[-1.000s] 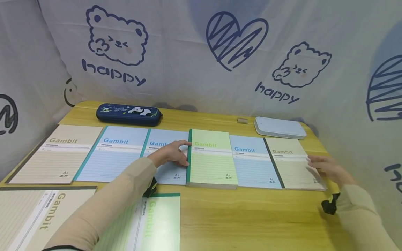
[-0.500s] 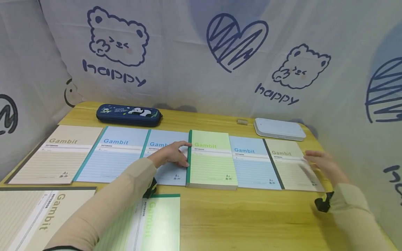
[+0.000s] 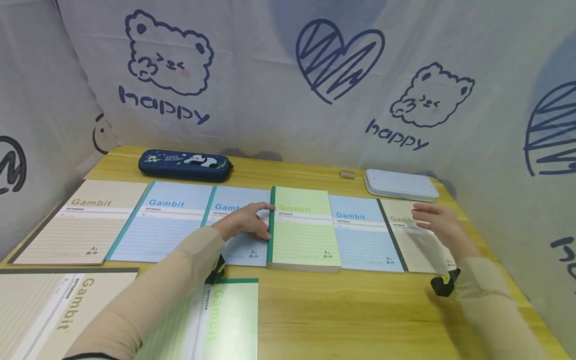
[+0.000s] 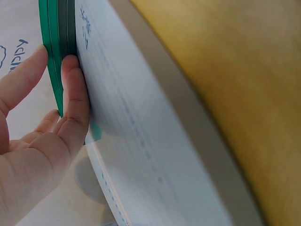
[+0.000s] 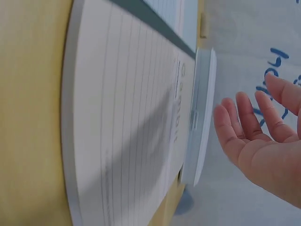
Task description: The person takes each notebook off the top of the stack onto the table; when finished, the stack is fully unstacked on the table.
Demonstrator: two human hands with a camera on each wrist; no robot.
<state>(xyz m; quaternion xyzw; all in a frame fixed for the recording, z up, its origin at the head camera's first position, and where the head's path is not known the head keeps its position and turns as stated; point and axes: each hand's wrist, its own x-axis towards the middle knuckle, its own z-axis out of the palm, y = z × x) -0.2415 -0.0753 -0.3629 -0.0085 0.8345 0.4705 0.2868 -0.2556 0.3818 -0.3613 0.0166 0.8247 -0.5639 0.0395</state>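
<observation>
A light green notebook [image 3: 303, 230] with a green spine lies on top of a stack, in the middle of a row of notebooks. My left hand [image 3: 247, 220] rests over the light blue notebook [image 3: 236, 252] beside it, its fingertips touching the stacked spines [image 4: 54, 28]. Several green and dark spines show there in the left wrist view. On the right, my right hand [image 3: 438, 225] hovers above a beige notebook [image 3: 418, 250] with a dark spine. Its fingers [image 5: 247, 113] are loosely bent and hold nothing. Another blue notebook [image 3: 364, 235] lies between the green and beige ones.
Further left lie a blue notebook [image 3: 159, 225] and a beige one [image 3: 85, 220]. Nearer stand turned beige [image 3: 40, 310] and green [image 3: 234, 320] notebooks. At the back are a navy panda pencil case [image 3: 184, 165], a small tan block [image 3: 347, 174] and a white case [image 3: 400, 185].
My right hand has moved left from the beige notebook's right edge to over its cover. My left hand stays at the green spine.
</observation>
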